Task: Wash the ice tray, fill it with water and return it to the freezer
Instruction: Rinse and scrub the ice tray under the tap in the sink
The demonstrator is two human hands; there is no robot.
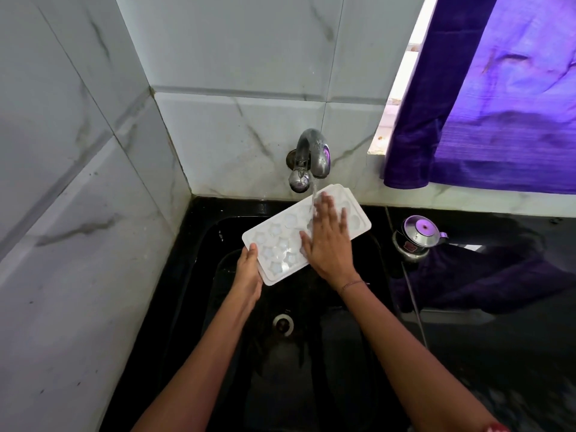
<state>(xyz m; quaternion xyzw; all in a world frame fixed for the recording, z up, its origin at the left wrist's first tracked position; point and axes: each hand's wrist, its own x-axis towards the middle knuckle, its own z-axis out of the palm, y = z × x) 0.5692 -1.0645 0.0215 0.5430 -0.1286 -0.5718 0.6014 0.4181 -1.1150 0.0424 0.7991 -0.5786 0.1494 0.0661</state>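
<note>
The person is at the washing step. The white ice tray (280,241) is held in mid-frame over the black sink (215,307), tilted so its far end rises toward the tap (313,157), where a thin stream of water (314,193) lands on it. The left hand (249,271) grips the tray's lower-left end, thumb laid over the rim; its other fingers are under the tray and cannot be seen. The right hand (327,244) lies flat on the moulded cups with fingers straight and spread, holding nothing, the fingertips reaching into the stream. To do this well, the person would likely rub each star-shaped cup in turn and slide the tray under the stream so the lower-left cups get rinsed too, keeping the tilt so that dirty water drains toward the drain (283,324). The left grip is on one wet end only, so a slip is the likely risk. Room is tight at upper centre, where the tray's far edge sits just under the spout. A steel pot (417,236) stands on the counter (498,322) right of the sink, near the tray's right corner. The tiled wall (78,182) closes the left, while the basin below the hands gives open space to lower the tray.
</note>
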